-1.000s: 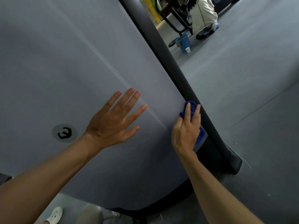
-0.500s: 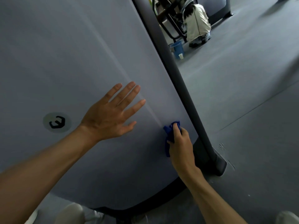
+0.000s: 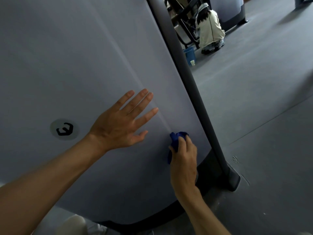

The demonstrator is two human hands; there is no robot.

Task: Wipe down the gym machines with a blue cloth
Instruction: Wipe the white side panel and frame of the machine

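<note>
A large pale grey machine panel (image 3: 71, 68) fills the left of the head view, with a round logo sticker (image 3: 64, 129) on it. My left hand (image 3: 121, 123) lies flat on the panel, fingers straight and spread. My right hand (image 3: 183, 160) grips a bunched blue cloth (image 3: 176, 139) and holds it against the panel near its lower right corner. Most of the cloth is hidden under my fingers. A dark frame post (image 3: 189, 78) runs along the panel's right edge down to a foot (image 3: 234, 181) on the floor.
Grey carpeted floor (image 3: 262, 116) spreads to the right. At the back, a crouching person in light clothes (image 3: 209, 33) is beside a blue bucket (image 3: 189, 54) and a small cup (image 3: 192, 62). Dark machine frames stand behind them. My light shoe (image 3: 72, 224) shows at the bottom.
My right hand slid the cloth down and left from the dark post onto the panel's lower part, and its fingers curled round the cloth. The left hand stayed flat on the panel.
</note>
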